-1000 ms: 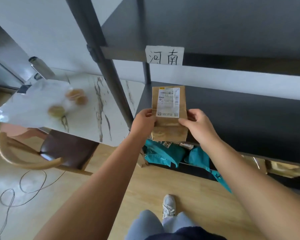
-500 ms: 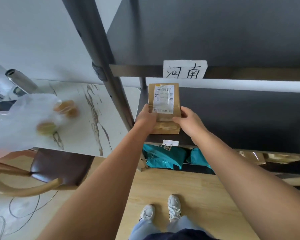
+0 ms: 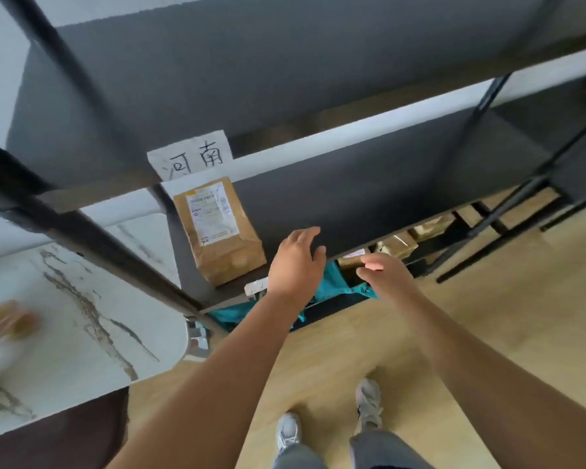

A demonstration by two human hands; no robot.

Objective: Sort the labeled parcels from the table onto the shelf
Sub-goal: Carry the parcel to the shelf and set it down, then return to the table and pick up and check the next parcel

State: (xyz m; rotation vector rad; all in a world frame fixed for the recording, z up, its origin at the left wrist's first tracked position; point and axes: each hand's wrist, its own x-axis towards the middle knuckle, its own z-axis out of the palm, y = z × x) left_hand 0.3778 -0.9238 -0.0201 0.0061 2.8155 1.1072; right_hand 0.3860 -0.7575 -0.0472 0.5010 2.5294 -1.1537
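Note:
A brown paper parcel (image 3: 222,236) with a white shipping label lies flat at the left end of the dark shelf board (image 3: 369,194), under a handwritten paper sign (image 3: 192,155). My left hand (image 3: 295,262) hovers just right of the parcel, fingers spread, holding nothing. My right hand (image 3: 384,272) is farther right, in front of the shelf's front edge, also empty with loose fingers. Neither hand touches the parcel.
The marble-topped table (image 3: 82,316) stands at the left with blurred objects (image 3: 6,324) on it. Teal bags (image 3: 332,286) and brown parcels (image 3: 393,245) sit on the lower shelf level. A black shelf post (image 3: 92,238) slants across the left. My feet stand on the wood floor.
Both hands let go of the brown parcel, which now rests on the shelf. The hands have drawn back toward the right, and the view has tilted.

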